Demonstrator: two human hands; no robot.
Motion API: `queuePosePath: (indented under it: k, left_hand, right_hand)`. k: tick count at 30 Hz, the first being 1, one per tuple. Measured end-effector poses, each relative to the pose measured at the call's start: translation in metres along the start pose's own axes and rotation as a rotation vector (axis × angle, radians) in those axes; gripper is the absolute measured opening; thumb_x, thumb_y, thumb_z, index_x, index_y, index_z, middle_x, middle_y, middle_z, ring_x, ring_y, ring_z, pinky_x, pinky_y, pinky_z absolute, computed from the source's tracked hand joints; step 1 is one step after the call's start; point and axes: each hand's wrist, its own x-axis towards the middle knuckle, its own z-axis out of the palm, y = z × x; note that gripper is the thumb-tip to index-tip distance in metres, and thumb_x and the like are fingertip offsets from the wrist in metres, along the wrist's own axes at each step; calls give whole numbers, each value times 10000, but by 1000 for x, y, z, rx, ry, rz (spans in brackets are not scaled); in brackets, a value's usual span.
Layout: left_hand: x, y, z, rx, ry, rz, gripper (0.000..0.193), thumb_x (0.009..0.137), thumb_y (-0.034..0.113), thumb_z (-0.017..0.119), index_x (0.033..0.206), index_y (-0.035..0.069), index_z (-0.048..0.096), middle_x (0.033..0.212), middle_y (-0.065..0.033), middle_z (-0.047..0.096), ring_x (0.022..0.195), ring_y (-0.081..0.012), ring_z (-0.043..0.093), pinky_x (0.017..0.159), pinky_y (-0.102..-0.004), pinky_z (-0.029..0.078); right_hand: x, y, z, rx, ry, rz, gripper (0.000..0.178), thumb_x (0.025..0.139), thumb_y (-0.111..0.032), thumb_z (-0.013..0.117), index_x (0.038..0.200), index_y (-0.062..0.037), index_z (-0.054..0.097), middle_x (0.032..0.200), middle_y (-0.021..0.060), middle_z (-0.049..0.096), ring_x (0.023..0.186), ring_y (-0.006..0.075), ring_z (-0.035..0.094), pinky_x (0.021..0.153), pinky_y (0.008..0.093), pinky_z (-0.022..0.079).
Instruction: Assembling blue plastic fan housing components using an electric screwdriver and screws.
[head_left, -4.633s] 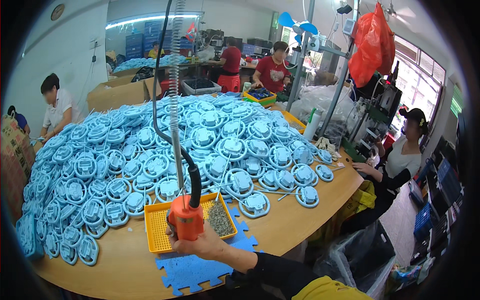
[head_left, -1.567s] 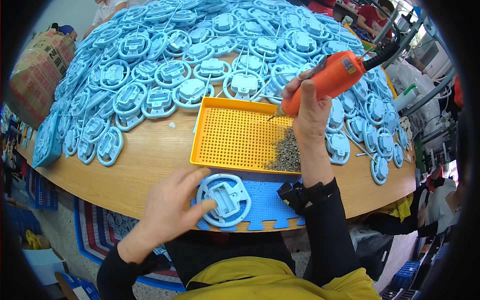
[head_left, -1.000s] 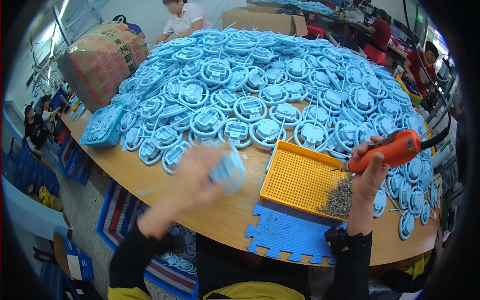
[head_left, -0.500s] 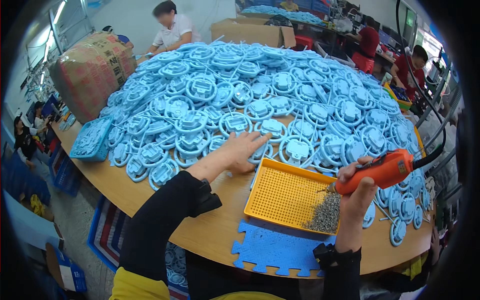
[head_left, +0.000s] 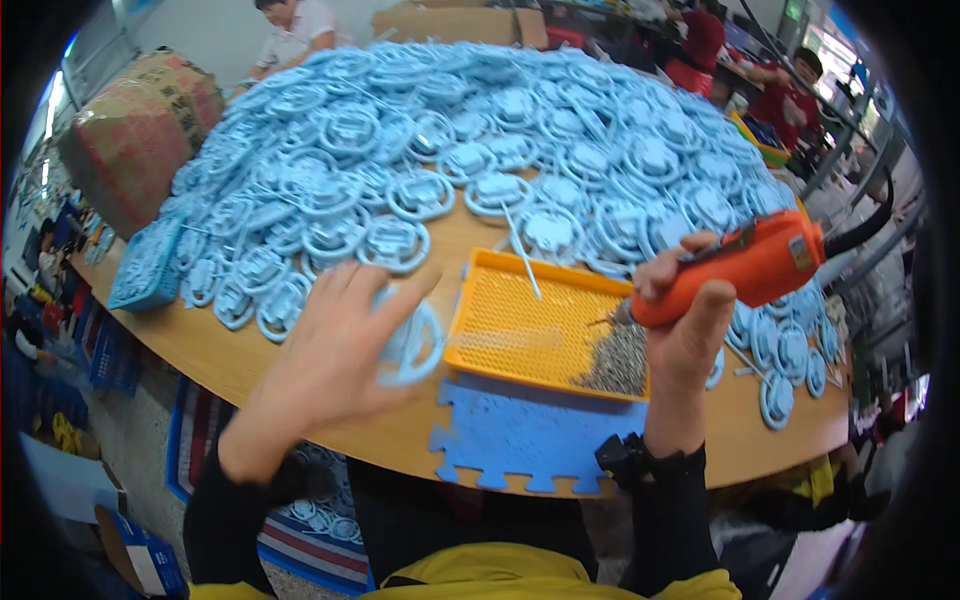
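My left hand [head_left: 320, 350], blurred by motion, is over the table left of the yellow tray. A light blue ring-shaped plastic part [head_left: 425, 345] is between its thumb and forefinger, partly covered by them. In my right hand [head_left: 685, 345] is an orange electric screwdriver [head_left: 735, 275], its bit pointing left above the tray. The perforated yellow tray [head_left: 500, 340] has a heap of small metal screws [head_left: 617, 362] in its right end. One thin blue stem from the pile reaches over the tray's far rim.
A large pile of similar blue parts [head_left: 350, 130] covers the far table. A teal basket [head_left: 148, 265] stands left, near a wrapped bale [head_left: 140, 140]. A blue foam mat [head_left: 520, 430] lies before the tray. Other people [head_left: 300, 35] work beyond; a black cable [head_left: 860, 235] trails from the screwdriver.
My left hand has come back from the pile toward me and left, bringing a ring-shaped part. My right hand keeps the screwdriver over the tray. The whole view has shifted.
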Motion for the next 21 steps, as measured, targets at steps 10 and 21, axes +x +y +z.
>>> queuePosePath:
  k: [10, 21]
  left_hand:
    - [-57, 101, 106, -342, 48, -80, 1001, 548, 365, 854, 1389, 62, 404, 1203, -184, 429, 1115, -374, 440, 966, -465, 359]
    - [-62, 91, 121, -404, 264, -156, 826, 610, 372, 816, 1295, 41, 494, 1148, -137, 508, 1110, -328, 462, 982, -447, 329]
  right_hand:
    - [-50, -48, 22, 169, -78, 57, 838, 643, -813, 528, 1028, -71, 469, 671, 36, 517, 544, 148, 494, 549, 313, 433]
    - [-90, -23, 46, 80, -215, 192, 846, 617, -718, 678, 1044, -21, 460, 706, 72, 551, 609, 167, 546, 540, 277, 465]
